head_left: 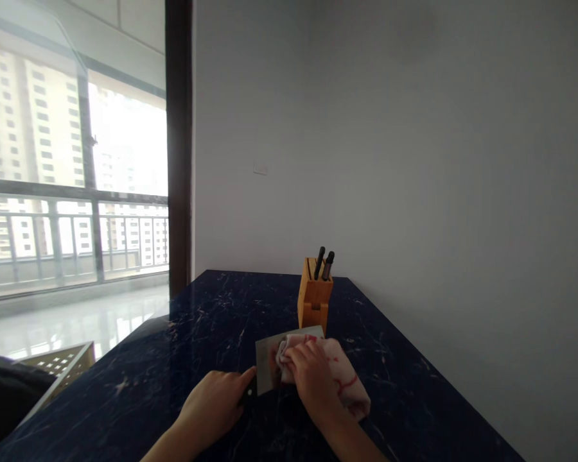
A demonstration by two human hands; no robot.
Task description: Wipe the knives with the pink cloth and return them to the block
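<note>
Steel cleaver (264, 369) angles toward table's (241, 298) far-right corner, my left hand (216, 403) wrapping its handle, right hand (312, 372) curled on cloth (349, 382) over blade.

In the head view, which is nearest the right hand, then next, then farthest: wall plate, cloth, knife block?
1. Cloth: held in the right hand.
2. Knife block: standing beyond, on the tabletop.
3. Wall plate: farthest, up on the wall.
</note>
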